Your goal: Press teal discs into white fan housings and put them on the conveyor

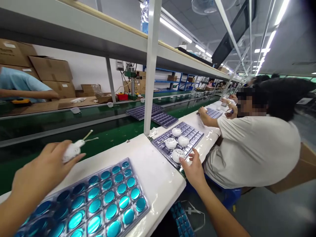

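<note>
My left hand [46, 168] is closed round a white round part [72, 150] with short wires sticking out, held above the far edge of a clear tray [145, 210] filled with shiny blue discs. On the right, my right hand [194, 166] has its thumb and fingers apart at the near edge of a purple-grey gridded tray [159, 144]. Its fingertips are at a white domed part [178, 155], the nearest of several on that tray; a firm grip does not show.
A metal post [150, 72] rises behind the white table [158, 184]. Beyond runs a green conveyor belt [103, 131] bearing more gridded trays [164, 119]. A person in a white shirt [256, 151] sits at the right, and another person's blue sleeve [24, 80] shows at far left.
</note>
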`<action>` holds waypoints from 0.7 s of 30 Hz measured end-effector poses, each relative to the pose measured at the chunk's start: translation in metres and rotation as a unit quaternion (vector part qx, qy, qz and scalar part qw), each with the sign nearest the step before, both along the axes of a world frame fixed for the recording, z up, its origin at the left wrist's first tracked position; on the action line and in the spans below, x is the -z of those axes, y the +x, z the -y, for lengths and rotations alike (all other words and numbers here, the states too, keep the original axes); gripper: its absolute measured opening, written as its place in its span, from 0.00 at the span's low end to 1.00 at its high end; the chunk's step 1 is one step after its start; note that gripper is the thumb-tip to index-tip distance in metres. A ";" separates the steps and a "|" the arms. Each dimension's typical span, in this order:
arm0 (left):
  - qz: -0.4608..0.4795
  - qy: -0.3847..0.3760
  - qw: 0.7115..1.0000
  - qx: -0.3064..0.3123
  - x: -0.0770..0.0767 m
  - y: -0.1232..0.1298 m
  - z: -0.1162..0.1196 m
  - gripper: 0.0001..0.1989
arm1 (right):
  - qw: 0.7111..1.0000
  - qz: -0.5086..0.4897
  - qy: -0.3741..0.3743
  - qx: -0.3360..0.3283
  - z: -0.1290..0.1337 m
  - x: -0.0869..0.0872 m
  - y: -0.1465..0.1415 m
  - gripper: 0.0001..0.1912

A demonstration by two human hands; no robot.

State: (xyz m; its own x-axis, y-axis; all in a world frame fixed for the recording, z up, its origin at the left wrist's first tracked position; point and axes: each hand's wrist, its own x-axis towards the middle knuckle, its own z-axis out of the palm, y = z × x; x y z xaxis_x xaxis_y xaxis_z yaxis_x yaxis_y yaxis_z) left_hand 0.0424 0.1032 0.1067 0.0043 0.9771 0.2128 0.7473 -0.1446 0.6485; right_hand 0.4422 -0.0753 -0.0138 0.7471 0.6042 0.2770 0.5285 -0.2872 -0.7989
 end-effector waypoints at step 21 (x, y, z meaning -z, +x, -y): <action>0.662 -0.334 0.671 -0.022 0.032 0.078 0.141 0.13 | 0.915 -0.051 0.042 -0.398 -0.018 -0.059 -0.163 0.13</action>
